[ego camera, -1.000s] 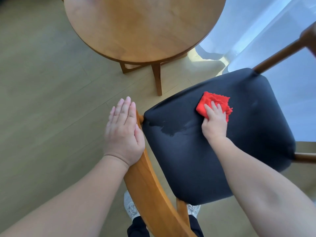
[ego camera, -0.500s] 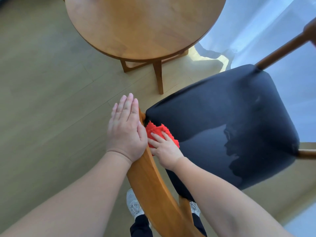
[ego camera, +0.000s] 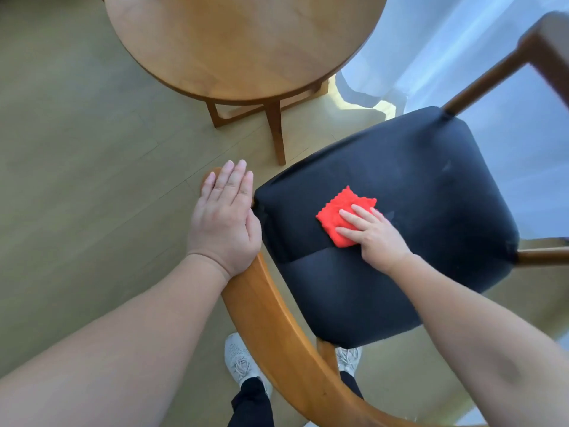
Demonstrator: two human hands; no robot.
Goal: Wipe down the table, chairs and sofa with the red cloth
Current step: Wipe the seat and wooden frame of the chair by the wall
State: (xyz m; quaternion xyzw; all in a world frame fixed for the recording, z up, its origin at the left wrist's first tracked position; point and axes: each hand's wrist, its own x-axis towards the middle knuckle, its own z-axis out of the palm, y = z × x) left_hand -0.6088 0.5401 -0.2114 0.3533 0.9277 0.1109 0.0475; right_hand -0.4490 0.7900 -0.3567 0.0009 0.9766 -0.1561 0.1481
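A folded red cloth (ego camera: 340,215) lies on the black padded chair seat (ego camera: 415,186), left of its middle. My right hand (ego camera: 372,234) presses flat on the cloth's near right part, fingers spread over it. My left hand (ego camera: 226,218) rests palm down, fingers together, on the curved wooden chair back (ego camera: 277,331) at the seat's left corner. The round wooden table (ego camera: 246,41) stands beyond the chair, at the top of the view.
A table leg (ego camera: 275,131) comes down just beyond the seat's far left corner. White sheer curtains (ego camera: 446,57) hang at the right. A wooden armrest (ego camera: 492,75) crosses the upper right. My shoes (ego camera: 240,362) stand under the chair back on the pale wood floor.
My right hand slid the cloth from the seat's far middle to its near left corner by the chair back, then back out toward the seat's middle. My left hand stayed on the chair back.
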